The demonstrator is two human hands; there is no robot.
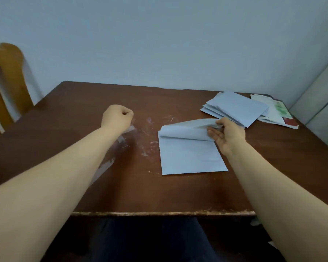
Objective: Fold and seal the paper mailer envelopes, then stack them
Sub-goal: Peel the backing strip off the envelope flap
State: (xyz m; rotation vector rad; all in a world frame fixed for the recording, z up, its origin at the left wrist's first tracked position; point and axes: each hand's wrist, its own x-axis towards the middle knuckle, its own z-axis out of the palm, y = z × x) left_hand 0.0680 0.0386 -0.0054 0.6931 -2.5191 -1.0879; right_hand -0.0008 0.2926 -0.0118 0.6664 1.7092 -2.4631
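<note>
Right hand (225, 135) pinches flap of pale blue paper envelope (191, 157) on brown wooden table (83, 103); left hand (117, 116) fisted, holding nothing visible.

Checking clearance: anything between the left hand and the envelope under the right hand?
Head view: only bare table, whitish scuffs, between the left hand and the envelope.

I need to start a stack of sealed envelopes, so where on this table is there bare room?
Bare wood lies left of the left hand, toward the chair, and along the front edge of the table, nearer than the envelope. The far right corner is crowded: the envelope pile overlaps other papers, beside the right hand.
</note>
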